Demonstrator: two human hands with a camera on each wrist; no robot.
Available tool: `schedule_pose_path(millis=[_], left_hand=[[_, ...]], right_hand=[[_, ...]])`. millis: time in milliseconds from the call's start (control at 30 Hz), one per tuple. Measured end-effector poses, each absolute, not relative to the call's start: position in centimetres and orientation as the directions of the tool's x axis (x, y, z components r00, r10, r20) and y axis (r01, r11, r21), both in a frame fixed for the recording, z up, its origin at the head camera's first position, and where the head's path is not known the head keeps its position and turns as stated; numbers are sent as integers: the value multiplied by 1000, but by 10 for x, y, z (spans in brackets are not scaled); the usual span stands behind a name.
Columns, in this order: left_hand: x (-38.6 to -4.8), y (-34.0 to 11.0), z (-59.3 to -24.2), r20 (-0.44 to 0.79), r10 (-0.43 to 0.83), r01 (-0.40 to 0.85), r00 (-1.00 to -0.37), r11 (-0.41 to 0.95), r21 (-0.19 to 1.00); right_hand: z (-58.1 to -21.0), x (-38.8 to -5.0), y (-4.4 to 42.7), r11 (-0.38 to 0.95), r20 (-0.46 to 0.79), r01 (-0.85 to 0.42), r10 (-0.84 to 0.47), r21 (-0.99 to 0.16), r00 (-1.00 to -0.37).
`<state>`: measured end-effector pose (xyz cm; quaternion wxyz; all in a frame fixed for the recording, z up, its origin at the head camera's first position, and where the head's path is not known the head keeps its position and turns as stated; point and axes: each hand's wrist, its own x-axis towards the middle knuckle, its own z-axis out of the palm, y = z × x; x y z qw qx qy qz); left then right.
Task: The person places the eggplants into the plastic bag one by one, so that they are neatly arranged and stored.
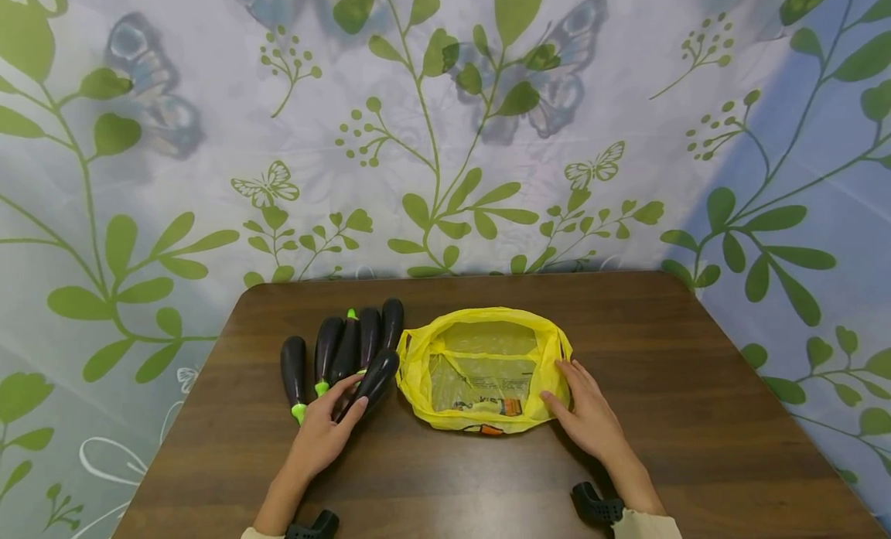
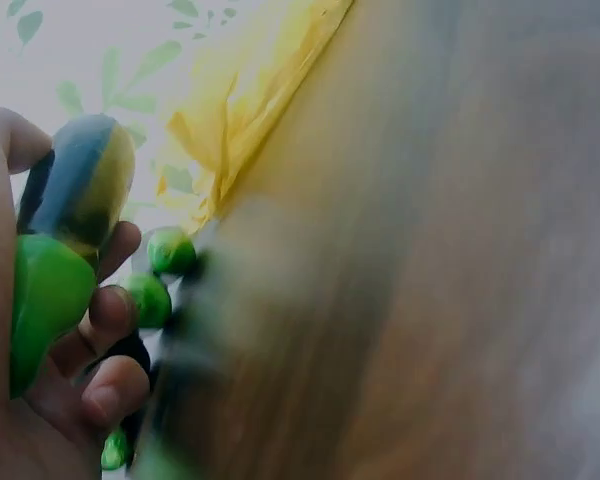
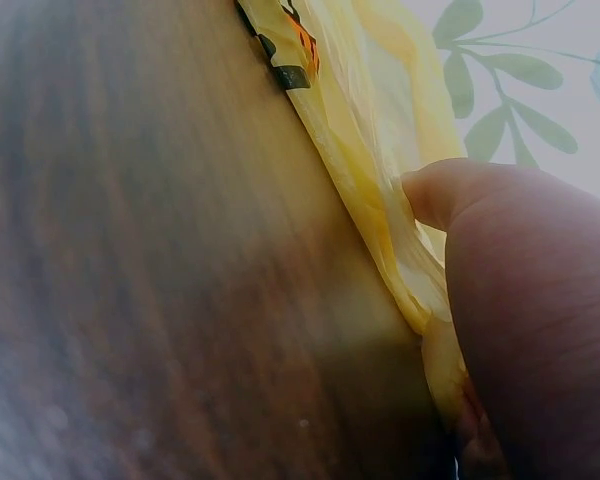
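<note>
My left hand point(image 1: 320, 434) grips a dark purple eggplant point(image 1: 378, 378) between thumb and fingers, tilted beside the left edge of a yellow plastic bag point(image 1: 415, 384). In the left wrist view the eggplant's green cap point(image 2: 50, 300) sits against the palm. The bag lies on the table with its mouth spread wide, printing visible inside. At the bag's right rim, my right hand point(image 1: 592, 419) holds the plastic, with the thumb point(image 3: 445, 190) against the yellow film in the right wrist view. Several more eggplants point(image 1: 326, 347) lie side by side left of the bag, partly behind my left hand.
One eggplant point(image 1: 294, 369) lies slightly apart at the left of the group. The brown wooden table point(image 1: 459, 485) backs onto a leaf-patterned cloth point(image 1: 459, 137). Black wrist mounts point(image 1: 595, 504) show near the front edge.
</note>
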<state>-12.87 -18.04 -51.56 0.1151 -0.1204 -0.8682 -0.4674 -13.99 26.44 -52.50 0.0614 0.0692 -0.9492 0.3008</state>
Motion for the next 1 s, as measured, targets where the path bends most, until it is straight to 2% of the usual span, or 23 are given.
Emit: schedule_pose_path(millis=[633,1000], left_hand=[[-128,-157,-496,259,90,265,-962,541,798],[-138,-143,-478,274,126,297,-953,545,784]], right_hand=[[-524,-139,264,808,172,-179,-98,-561,-980],[-526,-141,265,807,154,-169,-98,-566,-983]])
